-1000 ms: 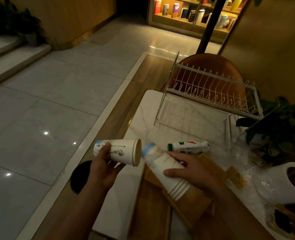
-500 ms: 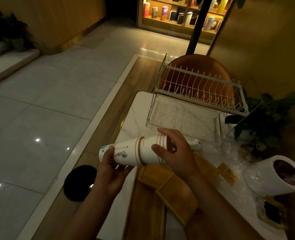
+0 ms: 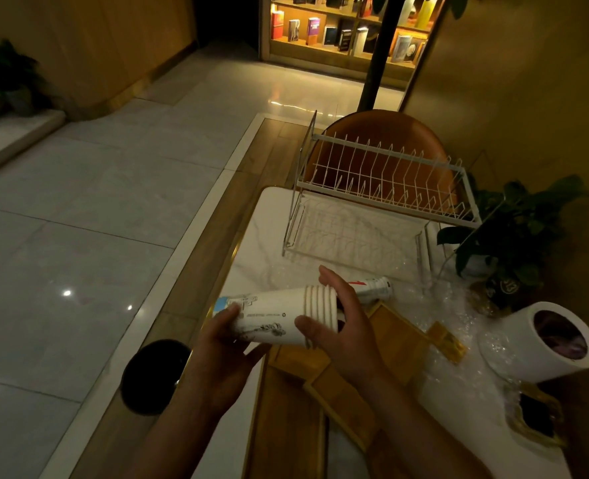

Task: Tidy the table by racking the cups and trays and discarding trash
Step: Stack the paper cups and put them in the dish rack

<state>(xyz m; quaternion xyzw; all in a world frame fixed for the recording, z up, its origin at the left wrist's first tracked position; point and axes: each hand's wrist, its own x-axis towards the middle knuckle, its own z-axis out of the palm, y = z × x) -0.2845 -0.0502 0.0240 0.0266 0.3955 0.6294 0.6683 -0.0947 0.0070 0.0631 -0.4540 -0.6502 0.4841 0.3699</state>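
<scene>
A: Over the table's near-left edge, both hands share the cup stack. How does it lie?

B: On its side, long axis running left to right. Base end points left, the nested rims point right.

A: Who has which end?

B: Left hand is closed around the base end from below, thumb on top. Right hand sits at the rim end, fingers curled around the rims with thumb and forefinger spread either side; it looks like a loose cupping grip more than a hard clamp.

A: And the rack?

B: Beyond the hands, farther along the table and a bit to the right, well apart from the stack. Its wire tiers look bare.

A: So which hand should carry?

B: The right one is nearer the rack, I'd judge. The stack would need turning from lying to standing, or sliding in sideways, rims leading.

A: Anything in the way?

B: A bottle lies just behind the right hand, between stack and rack. Trays sit underneath.
</scene>
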